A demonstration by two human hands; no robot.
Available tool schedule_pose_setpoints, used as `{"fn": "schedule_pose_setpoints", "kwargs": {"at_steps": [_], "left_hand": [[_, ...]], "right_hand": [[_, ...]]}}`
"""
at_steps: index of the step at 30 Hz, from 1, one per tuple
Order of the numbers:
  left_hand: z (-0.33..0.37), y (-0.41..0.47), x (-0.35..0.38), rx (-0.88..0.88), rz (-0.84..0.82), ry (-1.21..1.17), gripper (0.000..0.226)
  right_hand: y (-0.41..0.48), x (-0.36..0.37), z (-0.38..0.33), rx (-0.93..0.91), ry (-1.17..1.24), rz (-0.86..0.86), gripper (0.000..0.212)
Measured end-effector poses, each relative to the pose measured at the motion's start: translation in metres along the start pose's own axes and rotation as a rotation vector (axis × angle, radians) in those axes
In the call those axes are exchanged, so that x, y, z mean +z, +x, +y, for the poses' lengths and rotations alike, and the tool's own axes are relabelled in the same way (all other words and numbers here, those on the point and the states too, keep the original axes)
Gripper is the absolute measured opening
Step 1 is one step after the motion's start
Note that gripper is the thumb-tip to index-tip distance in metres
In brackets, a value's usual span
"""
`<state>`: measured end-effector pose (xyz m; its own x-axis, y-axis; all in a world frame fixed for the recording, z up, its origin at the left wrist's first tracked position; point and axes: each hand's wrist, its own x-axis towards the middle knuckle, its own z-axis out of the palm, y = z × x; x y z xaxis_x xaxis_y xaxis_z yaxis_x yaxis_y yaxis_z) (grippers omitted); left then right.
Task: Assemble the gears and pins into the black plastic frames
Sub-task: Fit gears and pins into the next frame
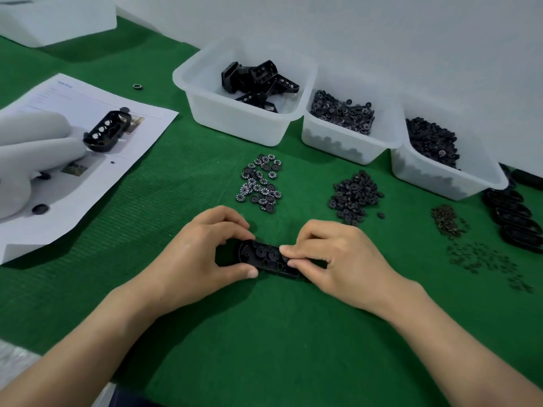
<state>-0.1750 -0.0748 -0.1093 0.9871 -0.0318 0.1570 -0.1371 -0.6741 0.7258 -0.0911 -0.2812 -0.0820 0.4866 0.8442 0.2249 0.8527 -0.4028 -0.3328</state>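
Note:
A black plastic frame (pixel 264 255) lies flat on the green mat in front of me, with gears seated in its round pockets. My left hand (pixel 202 254) grips its left end between thumb and curled fingers. My right hand (pixel 332 257) pinches the frame's right part with thumb and forefinger, covering that end. Loose white-marked gears (pixel 261 183) form a pile behind the frame. A heap of black gears (pixel 354 196) sits to the right of them. Small dark pins (pixel 448 220) are scattered at the right.
Three clear bins stand along the back: frames (pixel 244 113), marked gears (pixel 340 133), black gears (pixel 440 171). Finished black frames (pixel 514 218) are lined up at the far right. At left another person's gloved hand (pixel 35 154) holds a frame (pixel 107 130) over a paper sheet (pixel 97 160).

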Motion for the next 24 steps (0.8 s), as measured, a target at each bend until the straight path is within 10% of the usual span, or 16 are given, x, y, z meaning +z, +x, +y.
{"fn": "schedule_pose_setpoints", "kwargs": {"at_steps": [15,24], "left_hand": [[0.004,0.004,-0.001,0.001,-0.040,0.063,0.051],[0.041,0.034,0.038,0.094,-0.102,0.163,0.043]], "right_hand": [[-0.021,-0.004,0.014,0.329,0.291,0.147,0.019],[-0.062,-0.021,0.054,0.602,0.049,0.260,0.010]]}}
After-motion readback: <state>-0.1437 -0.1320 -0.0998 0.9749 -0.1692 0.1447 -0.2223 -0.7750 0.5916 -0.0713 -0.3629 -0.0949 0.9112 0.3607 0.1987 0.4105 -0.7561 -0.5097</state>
